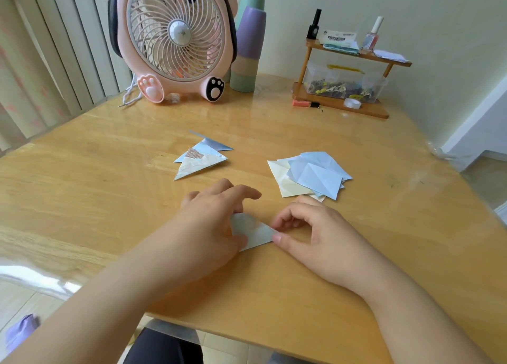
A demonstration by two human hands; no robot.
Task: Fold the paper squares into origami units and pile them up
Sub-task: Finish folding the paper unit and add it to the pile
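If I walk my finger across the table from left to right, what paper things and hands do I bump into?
Pile of folded triangles → left hand → paper being folded → right hand; the stack of paper squares sits behind that hand, farther back.

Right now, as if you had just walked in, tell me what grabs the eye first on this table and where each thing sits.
The pink bear-shaped fan stands out first, at the far edge of the wooden table. Nearer, the left hand and right hand work a pale folded paper at the front middle. Beyond them lie a pile of folded triangles in the middle and a stack of paper squares to its right.
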